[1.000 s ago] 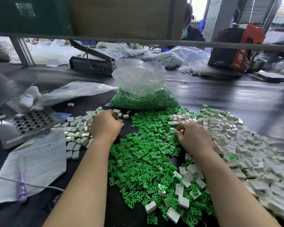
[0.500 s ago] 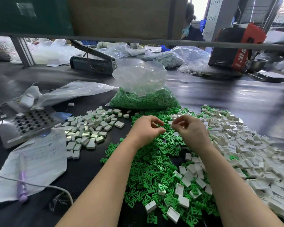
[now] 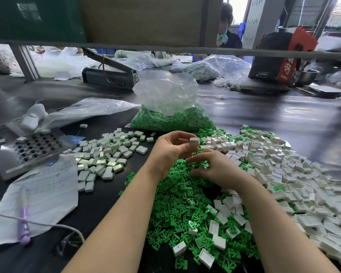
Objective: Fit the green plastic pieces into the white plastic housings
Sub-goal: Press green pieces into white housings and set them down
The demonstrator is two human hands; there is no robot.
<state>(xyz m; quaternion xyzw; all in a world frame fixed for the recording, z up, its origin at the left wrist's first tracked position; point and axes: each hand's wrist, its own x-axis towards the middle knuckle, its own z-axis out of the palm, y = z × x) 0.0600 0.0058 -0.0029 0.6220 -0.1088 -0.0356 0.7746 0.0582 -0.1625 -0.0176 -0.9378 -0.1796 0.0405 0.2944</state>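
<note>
My left hand (image 3: 170, 149) is raised over the table's middle and pinches one white housing (image 3: 194, 141) between thumb and fingertips. Just below and to its right, my right hand (image 3: 217, 169) reaches down onto the loose pile of green pieces (image 3: 175, 205), index finger and thumb apart, with nothing visibly pinched. A broad heap of empty white housings (image 3: 287, 166) lies on the right. On the left lies a smaller heap of housings with green showing in them (image 3: 106, 154).
A clear bag of green pieces (image 3: 171, 119) stands behind the hands. At the left are a perforated metal plate (image 3: 28, 149), a written sheet of paper (image 3: 45, 194), a purple pen (image 3: 24, 227) and a cable (image 3: 53, 225). Bags and a sealer (image 3: 108, 75) crowd the back; a person (image 3: 227, 34) sits beyond.
My left hand came from the left heap to the middle and now holds a white housing, apparently taken from my right hand. My right hand has dropped onto the green pile.
</note>
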